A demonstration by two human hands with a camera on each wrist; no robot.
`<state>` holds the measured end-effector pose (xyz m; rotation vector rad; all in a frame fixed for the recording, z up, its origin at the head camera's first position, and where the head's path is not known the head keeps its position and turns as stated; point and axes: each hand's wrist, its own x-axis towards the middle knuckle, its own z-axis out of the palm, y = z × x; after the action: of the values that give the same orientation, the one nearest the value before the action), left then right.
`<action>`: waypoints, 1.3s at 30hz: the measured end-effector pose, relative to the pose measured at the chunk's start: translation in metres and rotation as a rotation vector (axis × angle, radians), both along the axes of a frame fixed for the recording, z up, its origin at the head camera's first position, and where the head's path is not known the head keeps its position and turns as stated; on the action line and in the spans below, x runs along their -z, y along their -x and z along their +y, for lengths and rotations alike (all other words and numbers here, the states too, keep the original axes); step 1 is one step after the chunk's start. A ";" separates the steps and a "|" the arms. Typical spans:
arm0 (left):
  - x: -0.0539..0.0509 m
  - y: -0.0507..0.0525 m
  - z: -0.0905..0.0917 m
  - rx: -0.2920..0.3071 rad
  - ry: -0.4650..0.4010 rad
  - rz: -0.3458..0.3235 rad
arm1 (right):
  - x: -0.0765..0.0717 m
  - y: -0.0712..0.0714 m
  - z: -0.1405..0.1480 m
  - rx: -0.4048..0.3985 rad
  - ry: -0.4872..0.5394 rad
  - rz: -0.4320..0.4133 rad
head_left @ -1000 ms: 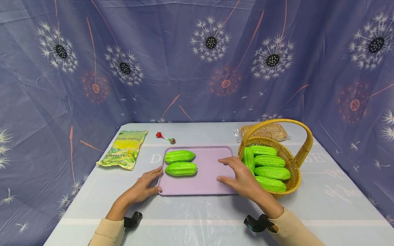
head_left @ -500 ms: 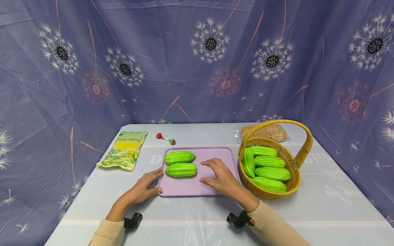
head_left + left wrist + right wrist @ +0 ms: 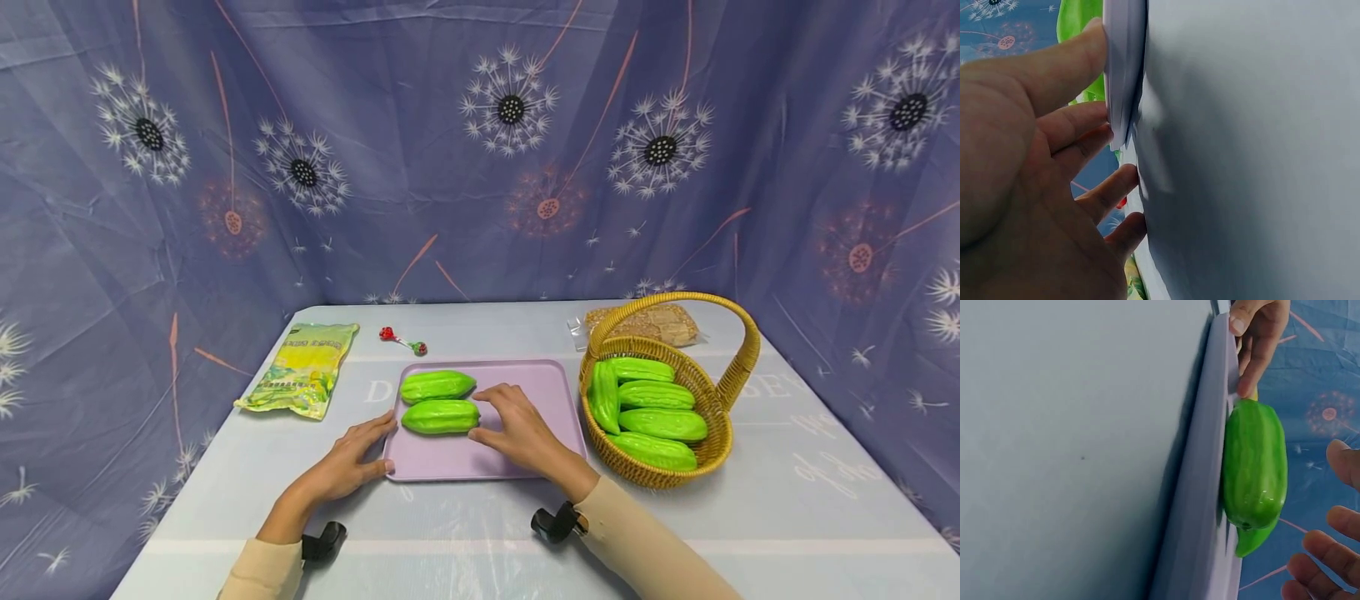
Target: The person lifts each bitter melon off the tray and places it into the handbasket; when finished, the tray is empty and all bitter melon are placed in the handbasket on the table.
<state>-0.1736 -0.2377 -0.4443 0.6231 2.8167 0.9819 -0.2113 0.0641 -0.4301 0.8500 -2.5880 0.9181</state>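
Two bright green ribbed gourds (image 3: 440,417) lie side by side on the left part of a lilac tray (image 3: 525,462). My left hand (image 3: 347,458) rests at the tray's left edge, its thumb and fingers spread and touching the rim. In the left wrist view the thumb (image 3: 1075,59) lies against the rim. My right hand (image 3: 519,429) hovers over the tray just right of the gourds, fingers apart and holding nothing. In the right wrist view a gap separates the fingers (image 3: 1329,553) from the nearer gourd (image 3: 1255,465).
Right of the tray stands a yellow wicker basket (image 3: 716,433) with a tall handle and several more green gourds (image 3: 663,424) inside. A clear bag of brown food (image 3: 660,323) lies behind it. At left are a green-yellow packet (image 3: 303,371) and a small red-and-green item (image 3: 403,341).
My right hand has moved left from beside the basket across the tray, close to the gourds. My left hand stays at the tray's edge.
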 end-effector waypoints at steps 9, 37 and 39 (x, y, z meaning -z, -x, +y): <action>0.003 0.000 -0.002 0.001 -0.015 0.024 | 0.009 0.010 -0.011 0.011 0.006 -0.109; 0.005 0.002 -0.001 -0.002 -0.005 -0.004 | 0.019 0.024 -0.028 -0.023 -0.126 -0.142; 0.005 0.002 -0.001 -0.004 -0.004 -0.003 | 0.020 0.025 -0.028 -0.021 -0.129 -0.146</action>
<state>-0.1757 -0.2384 -0.4496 0.6165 2.8144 0.9888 -0.2359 0.0364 -0.4499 0.8753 -2.7949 0.8565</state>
